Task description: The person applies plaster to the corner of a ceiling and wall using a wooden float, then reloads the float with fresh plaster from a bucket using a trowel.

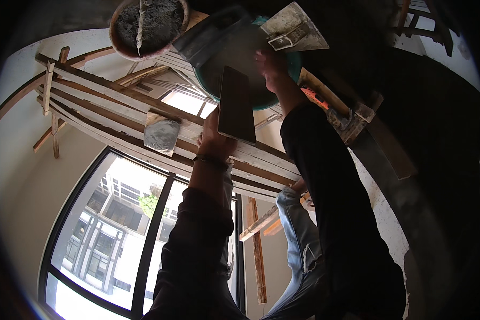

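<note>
My left hand [215, 136] grips a dark rectangular plastering float [236, 106], its flat face toward me; the board hides part of the fingers. My right hand [272, 72] is over a teal bucket [294, 66] of cloudy grey water, its fingers apart and partly lost in the dim light. Across the bucket's far right rim rests a mortar-stained metal plate with a handle [296, 29], like a trowel. A dark, wide-bodied object [213, 33] sits at the bucket's far left rim.
Grey mortar [157, 24] fills a round tub at the far left, a whitish stick standing in it. Wooden planks [101, 93] form a raised platform; a mortar-caked square board [161, 133] lies on them. A spirit level with an orange part [316, 97] is at right. Below is a large window [117, 229].
</note>
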`<state>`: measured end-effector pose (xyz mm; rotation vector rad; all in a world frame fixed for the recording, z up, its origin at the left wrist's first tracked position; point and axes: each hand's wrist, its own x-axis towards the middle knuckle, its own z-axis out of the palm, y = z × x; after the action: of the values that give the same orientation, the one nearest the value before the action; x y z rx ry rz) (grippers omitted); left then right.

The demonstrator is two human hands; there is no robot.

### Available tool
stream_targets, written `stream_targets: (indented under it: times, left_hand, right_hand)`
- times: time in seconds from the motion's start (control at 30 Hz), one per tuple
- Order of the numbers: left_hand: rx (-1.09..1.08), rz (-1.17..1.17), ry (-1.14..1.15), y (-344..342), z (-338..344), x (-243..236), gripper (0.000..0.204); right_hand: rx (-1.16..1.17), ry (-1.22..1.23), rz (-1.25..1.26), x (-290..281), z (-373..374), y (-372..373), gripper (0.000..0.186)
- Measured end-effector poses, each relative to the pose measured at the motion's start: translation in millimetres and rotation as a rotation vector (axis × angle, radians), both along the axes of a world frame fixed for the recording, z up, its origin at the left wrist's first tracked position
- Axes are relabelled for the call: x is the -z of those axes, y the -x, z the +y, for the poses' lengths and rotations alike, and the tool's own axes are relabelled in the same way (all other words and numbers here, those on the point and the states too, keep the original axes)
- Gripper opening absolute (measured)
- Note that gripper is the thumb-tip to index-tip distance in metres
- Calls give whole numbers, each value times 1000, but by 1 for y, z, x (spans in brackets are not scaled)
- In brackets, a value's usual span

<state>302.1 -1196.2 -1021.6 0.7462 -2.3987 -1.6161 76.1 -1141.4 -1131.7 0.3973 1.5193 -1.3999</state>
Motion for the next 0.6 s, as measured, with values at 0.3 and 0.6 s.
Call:
stream_targets:
  times: [0.3,0.6]
  left_hand:
    - [-75,-21,-330,-2,-26,61,21]
    - [-18,-59,-334,1,-44,45,24]
  right_hand:
    - [-554,532,148,-158,-2,-68,47]
    - [-833,245,1026,-18,-5,-44,41]
